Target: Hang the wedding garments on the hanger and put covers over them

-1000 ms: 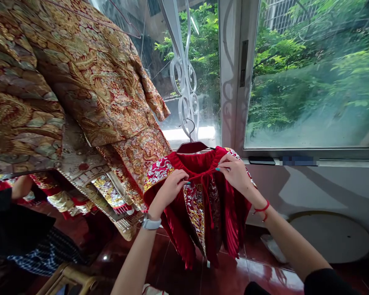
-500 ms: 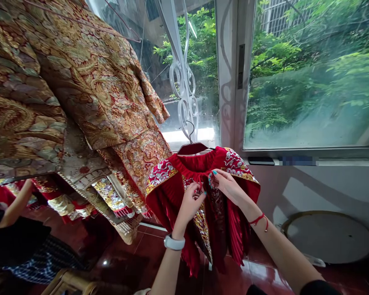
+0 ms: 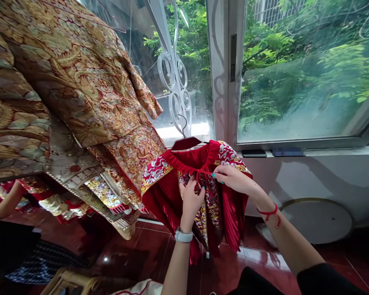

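Note:
A red pleated garment [image 3: 233, 223] with silver and gold sequin embroidery hangs by its gathered neck from a dark hanger [image 3: 186, 143]. At the neckline, a thin red cord [image 3: 205, 172] is looped at the front opening. My right hand [image 3: 233, 178] pinches one end of this cord and holds it taut to the right. My left hand [image 3: 192, 200], with a pale watch strap on its wrist, has its fingers closed on the cord just below the collar. Parts of the cord are hidden behind the left fingers.
Gold brocade garments [image 3: 89, 82] hang at the left, with more embroidered pieces beneath. A white scrolled metal stand [image 3: 175, 82] rises before the window. A phone [image 3: 254, 153] lies on the sill. A round board [image 3: 316, 221] leans at the wall. Another person's arm [image 3: 7, 205] shows far left.
My right hand has moved right from the collar's middle, drawing the cord out straight. My left hand stays at the neckline. The view has shifted slightly.

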A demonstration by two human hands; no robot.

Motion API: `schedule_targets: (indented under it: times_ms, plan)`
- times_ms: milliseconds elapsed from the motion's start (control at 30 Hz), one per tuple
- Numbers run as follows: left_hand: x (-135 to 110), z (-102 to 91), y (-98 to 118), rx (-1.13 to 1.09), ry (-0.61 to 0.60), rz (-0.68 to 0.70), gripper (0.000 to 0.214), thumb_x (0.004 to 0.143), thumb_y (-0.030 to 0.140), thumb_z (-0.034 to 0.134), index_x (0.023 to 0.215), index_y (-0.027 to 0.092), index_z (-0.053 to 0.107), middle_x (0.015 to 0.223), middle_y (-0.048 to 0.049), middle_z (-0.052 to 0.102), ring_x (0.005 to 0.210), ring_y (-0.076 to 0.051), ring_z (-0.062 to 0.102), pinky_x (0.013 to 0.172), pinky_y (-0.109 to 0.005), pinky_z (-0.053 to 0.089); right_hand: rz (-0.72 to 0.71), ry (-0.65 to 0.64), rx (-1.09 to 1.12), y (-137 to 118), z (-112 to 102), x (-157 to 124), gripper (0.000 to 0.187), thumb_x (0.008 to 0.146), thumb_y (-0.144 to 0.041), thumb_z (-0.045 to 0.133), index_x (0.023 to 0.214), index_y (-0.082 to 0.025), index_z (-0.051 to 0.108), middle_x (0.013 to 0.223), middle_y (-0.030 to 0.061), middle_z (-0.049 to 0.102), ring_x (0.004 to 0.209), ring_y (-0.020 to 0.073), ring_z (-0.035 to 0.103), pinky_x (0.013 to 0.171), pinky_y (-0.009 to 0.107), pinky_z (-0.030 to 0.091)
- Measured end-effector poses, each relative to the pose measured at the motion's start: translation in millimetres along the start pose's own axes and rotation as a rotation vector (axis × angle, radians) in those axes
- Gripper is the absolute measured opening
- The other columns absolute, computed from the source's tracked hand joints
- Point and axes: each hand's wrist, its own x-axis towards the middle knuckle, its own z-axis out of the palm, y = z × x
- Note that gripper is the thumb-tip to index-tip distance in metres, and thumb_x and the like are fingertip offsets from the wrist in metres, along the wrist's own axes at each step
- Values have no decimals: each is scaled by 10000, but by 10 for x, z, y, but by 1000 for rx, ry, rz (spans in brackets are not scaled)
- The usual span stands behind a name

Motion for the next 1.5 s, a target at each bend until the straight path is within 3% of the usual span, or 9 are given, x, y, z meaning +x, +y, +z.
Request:
schedule_targets:
  times_ms: [300, 433, 567, 767, 900, 1100, 1267, 1367, 1500]
  plan:
    - [-55, -390, -32, -855, -199, -381, 291, 715, 401, 691, 742, 207, 475, 664, 41, 532, 708, -131, 586, 786, -290, 471, 34, 54, 550, 483, -24, 190, 417, 785, -595, 634, 773, -221, 449, 628, -64, 440, 539, 98, 429, 551, 252, 393]
    - [37, -660, -15, -551, -259, -319, 247, 755, 394, 610, 671, 201, 480, 602, 46, 504, 582, -112, 508, 671, -273, 451, -154, 112, -91, 491, -160, 278, 371, 860, -511, 576, 659, -207, 507, 606, -17, 505, 568, 134, 451, 583, 277, 351]
    - [136, -762, 11, 24, -23, -98, 198, 763, 318, 576, 627, 200, 495, 637, 28, 518, 622, -123, 491, 628, -250, 410, -255, 346, -488, 457, -179, 217, 237, 902, -375, 542, 723, -227, 588, 739, 43, 626, 772, 205, 547, 648, 291, 355]
    - [141, -781, -104, -301, -453, -233, 234, 771, 401, 607, 823, 215, 476, 670, 61, 545, 465, -95, 528, 497, -235, 437, -22, -14, 236, 640, -178, 148, 429, 924, -565, 455, 687, -210, 508, 644, 3, 542, 519, 123, 433, 480, 258, 359]
    - [180, -849, -163, -334, -480, -254, 252, 793, 422, 584, 807, 215, 441, 645, 65, 554, 395, -59, 436, 427, -200, 354, -55, 107, 295, 655, -111, 190, 487, 961, -567, 367, 617, -230, 445, 590, -15, 494, 461, 112, 387, 431, 246, 347]
    - [185, -991, -158, 4, -304, -78, 128, 804, 328, 569, 809, 199, 566, 740, 23, 576, 677, -133, 530, 624, -246, 435, -224, 259, -270, 546, -197, 153, 271, 872, -386, 594, 669, -206, 597, 689, -1, 605, 656, 146, 530, 562, 226, 379]
    - [170, -1080, -160, 83, -300, 17, 278, 821, 302, 574, 1078, 222, 642, 1005, -44, 625, 864, -183, 611, 776, -322, 513, -272, 305, -92, 689, -323, 135, 282, 920, -379, 495, 1065, -201, 658, 875, 48, 685, 724, 177, 607, 645, 287, 480]
    - [366, -1041, 69, 156, -49, 222, 402, 847, 238, 541, 1247, 249, 575, 1142, -80, 571, 1016, -213, 580, 913, -386, 493, -339, 633, -126, 833, -417, 276, 469, 814, -352, 646, 1262, -225, 587, 1303, 114, 598, 1125, 259, 569, 883, 387, 500]
    - [870, -668, 522, 398, -54, 592, 420, 865, 178, 523, 1280, 238, 554, 1223, -101, 564, 1189, -266, 487, 1078, -445, 369, -325, 573, -172, 943, -523, 514, 449, 809, -273, 613, 1252, -195, 623, 1283, 119, 638, 1175, 267, 577, 1016, 438, 441]
